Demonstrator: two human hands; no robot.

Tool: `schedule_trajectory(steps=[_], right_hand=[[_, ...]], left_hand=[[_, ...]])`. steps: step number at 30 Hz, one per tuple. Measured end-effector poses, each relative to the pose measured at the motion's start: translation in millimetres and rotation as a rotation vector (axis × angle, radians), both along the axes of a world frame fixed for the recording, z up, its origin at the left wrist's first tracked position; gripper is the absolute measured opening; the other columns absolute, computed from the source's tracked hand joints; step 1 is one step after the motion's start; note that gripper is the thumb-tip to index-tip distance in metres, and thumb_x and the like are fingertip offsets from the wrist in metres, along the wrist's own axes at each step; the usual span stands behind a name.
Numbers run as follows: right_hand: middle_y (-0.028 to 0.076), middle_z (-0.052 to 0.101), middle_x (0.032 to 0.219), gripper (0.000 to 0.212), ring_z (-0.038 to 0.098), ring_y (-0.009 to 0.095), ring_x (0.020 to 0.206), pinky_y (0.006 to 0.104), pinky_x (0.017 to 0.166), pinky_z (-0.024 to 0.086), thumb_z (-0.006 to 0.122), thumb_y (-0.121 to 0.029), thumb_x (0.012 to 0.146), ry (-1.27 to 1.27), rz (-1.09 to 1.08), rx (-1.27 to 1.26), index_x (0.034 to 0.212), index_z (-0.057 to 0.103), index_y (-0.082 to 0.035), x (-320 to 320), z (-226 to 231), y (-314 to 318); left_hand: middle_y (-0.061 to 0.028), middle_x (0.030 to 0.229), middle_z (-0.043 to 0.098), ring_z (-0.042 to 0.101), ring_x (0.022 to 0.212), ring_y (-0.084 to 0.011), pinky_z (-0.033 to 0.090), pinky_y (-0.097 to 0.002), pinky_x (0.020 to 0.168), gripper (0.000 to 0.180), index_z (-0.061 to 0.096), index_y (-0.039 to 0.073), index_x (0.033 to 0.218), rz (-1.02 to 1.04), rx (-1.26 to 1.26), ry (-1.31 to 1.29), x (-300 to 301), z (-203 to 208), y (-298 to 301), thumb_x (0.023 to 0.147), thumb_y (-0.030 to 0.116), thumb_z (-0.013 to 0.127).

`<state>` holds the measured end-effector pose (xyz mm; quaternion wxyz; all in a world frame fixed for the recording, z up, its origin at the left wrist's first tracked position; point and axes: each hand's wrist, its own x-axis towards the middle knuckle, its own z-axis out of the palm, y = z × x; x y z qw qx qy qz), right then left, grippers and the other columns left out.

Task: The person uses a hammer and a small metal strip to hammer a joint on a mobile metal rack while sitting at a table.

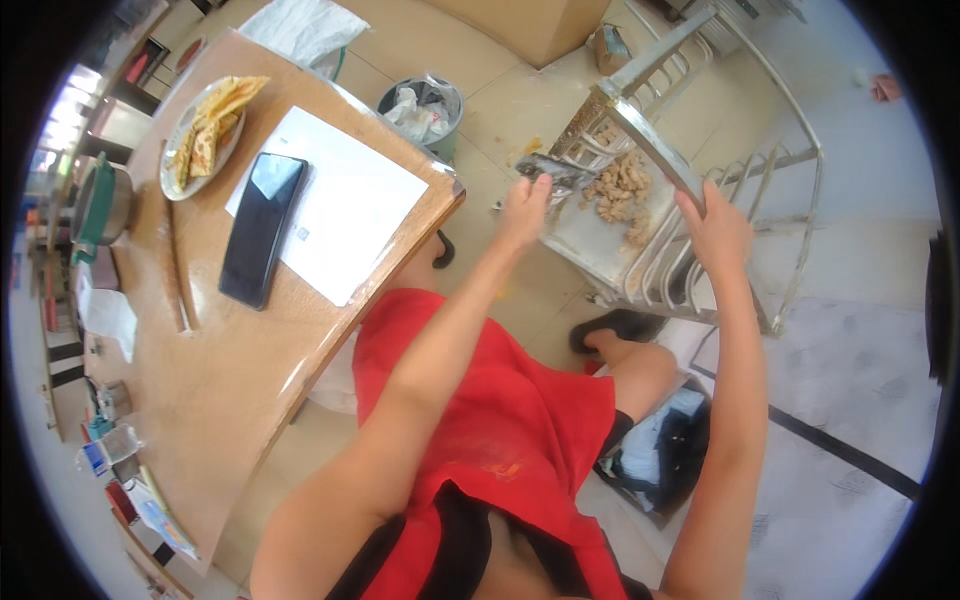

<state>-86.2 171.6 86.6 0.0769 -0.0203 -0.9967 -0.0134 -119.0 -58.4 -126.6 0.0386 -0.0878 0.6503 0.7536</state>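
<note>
A metal rack [660, 140] of pale bars stands at the upper right, tilted in the picture. On its flat tray [585, 235] lies a heap of knobbly tan pieces that look like ginger [622, 188]. My right hand [718, 235] is closed around the rack's upper rail. Left of the heap, my left hand [524, 210] is closed at the near end of a blurred dark grey, shiny object [560, 172]. Its kind cannot be made out. The fingers partly hide its near end.
The wooden table [250, 400] on the left bears a black phone [262, 230], white paper [350, 220] and a plate of flatbread [210, 135]. A lined bin [440, 110] stands beyond its corner. By my leg sits a box of dark and blue cloth [665, 445].
</note>
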Motion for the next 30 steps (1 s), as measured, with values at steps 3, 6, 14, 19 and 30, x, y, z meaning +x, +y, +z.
schedule_trajectory(steps=[3, 6, 14, 19, 30], right_hand=[[0.02, 0.066, 0.083, 0.045, 0.063, 0.041, 0.081, 0.0469, 0.068, 0.047, 0.056, -0.049, 0.092, -0.198, 0.026, 0.017, 0.096, 0.056, -0.004, -15, 8, 1], [0.023, 0.064, 0.091, 0.043, 0.061, 0.04, 0.087, 0.0446, 0.073, 0.046, 0.057, -0.044, 0.092, -0.212, 0.148, -0.141, 0.101, 0.055, -0.002, -33, 18, -17], [0.024, 0.06, 0.075, 0.032, 0.058, 0.047, 0.074, 0.0488, 0.064, 0.045, 0.056, -0.033, 0.095, -0.278, 0.187, -0.168, 0.102, 0.049, -0.003, -70, -3, -42], [0.022, 0.058, 0.069, 0.033, 0.057, 0.044, 0.068, 0.0457, 0.059, 0.044, 0.059, -0.031, 0.094, -0.327, 0.2, -0.197, 0.099, 0.048, -0.001, -72, -4, -43], [0.019, 0.056, 0.066, 0.035, 0.056, 0.042, 0.062, 0.0439, 0.056, 0.043, 0.059, -0.034, 0.094, -0.292, 0.225, -0.223, 0.099, 0.049, -0.001, -73, -3, -45]], left_hand=[[-0.0077, 0.062, 0.056, 0.053, 0.061, -0.0173, 0.043, -0.0348, 0.059, 0.056, 0.055, 0.0, 0.069, 0.031, -0.03, 0.031, -20, -42, -8, 0.096, 0.049, 0.051], [-0.0092, 0.064, 0.059, 0.054, 0.061, -0.0192, 0.043, -0.0362, 0.06, 0.058, 0.058, 0.0, 0.072, -0.009, 0.033, 0.053, -47, -54, -6, 0.096, 0.051, 0.049], [-0.0263, 0.065, 0.055, 0.055, 0.063, -0.0418, 0.043, -0.0443, 0.058, 0.065, 0.057, -0.004, 0.07, 0.039, -0.235, 0.1, -87, -47, 12, 0.093, 0.056, 0.051], [-0.0239, 0.066, 0.054, 0.05, 0.061, -0.0391, 0.042, -0.0414, 0.058, 0.06, 0.058, -0.003, 0.076, 0.066, -0.347, 0.073, -84, -43, 16, 0.093, 0.054, 0.052], [-0.0184, 0.059, 0.047, 0.048, 0.054, -0.0293, 0.039, -0.0402, 0.054, 0.06, 0.052, -0.003, 0.07, 0.071, -0.01, 0.139, -87, -40, 23, 0.095, 0.052, 0.051]])
